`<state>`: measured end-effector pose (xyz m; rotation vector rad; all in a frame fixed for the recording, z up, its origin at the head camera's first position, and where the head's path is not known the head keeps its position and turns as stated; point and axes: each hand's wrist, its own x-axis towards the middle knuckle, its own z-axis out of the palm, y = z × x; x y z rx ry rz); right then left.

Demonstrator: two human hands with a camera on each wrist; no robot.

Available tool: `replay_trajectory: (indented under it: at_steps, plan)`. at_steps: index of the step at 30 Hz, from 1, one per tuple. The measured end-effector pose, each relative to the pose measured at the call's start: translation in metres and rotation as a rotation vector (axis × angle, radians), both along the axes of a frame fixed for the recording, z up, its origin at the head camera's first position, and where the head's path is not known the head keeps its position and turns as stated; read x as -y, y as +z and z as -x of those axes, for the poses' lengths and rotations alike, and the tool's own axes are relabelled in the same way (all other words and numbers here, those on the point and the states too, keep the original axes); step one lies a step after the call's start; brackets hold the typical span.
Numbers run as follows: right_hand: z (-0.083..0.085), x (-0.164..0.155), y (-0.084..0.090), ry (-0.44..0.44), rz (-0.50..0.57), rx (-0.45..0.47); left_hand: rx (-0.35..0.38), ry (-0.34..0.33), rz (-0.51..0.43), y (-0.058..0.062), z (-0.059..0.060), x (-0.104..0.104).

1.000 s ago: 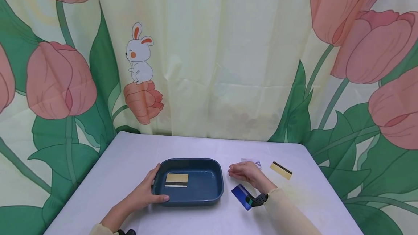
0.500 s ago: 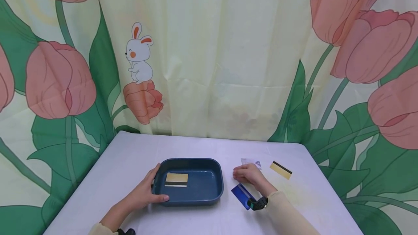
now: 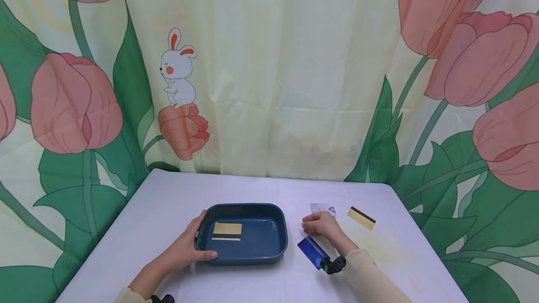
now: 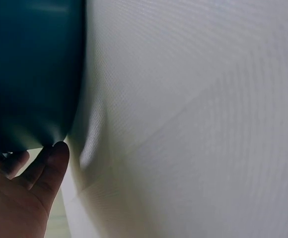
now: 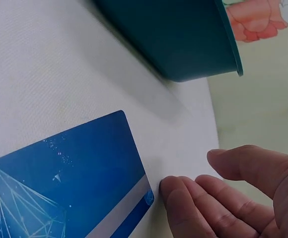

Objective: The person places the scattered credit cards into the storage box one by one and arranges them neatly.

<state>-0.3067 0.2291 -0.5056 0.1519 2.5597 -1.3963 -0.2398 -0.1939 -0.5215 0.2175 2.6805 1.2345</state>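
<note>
Blue card (image 3: 310, 250) lay flat on the surface (image 3: 261, 191) beside the tray (image 3: 269, 254), untouched, as the right hand (image 3: 322, 224) drew back from the tray to rest just behind it, fingers relaxed, empty, while the left hand (image 3: 185, 248) kept gripping the tray's near-left rim.

Smooth matt plastic tray (image 3: 275, 247), glossy plastic blue card (image 5: 59, 183), finely woven matt tablecloth (image 4: 208, 124), soft printed fabric curtain (image 3: 269, 83)
</note>
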Motion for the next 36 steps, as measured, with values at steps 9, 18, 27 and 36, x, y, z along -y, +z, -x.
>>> replay_trajectory:
  at_steps: [9,18,27,36]
  plan:
    - [-0.007,0.002,0.004,0.005,-0.105,-0.041,-0.001,0.001,0.0,0.0,0.0,0.001]
    - [-0.019,0.01,0.01,0.032,-0.326,-0.11,0.004,-0.005,-0.004,0.0,0.001,0.002]
    - [-0.034,0.023,0.014,0.107,-0.48,-0.147,0.004,-0.001,-0.007,-0.001,0.0,0.002]
    - [-0.038,0.029,0.009,0.12,-0.534,-0.126,-0.005,0.002,-0.015,-0.002,-0.001,0.002]
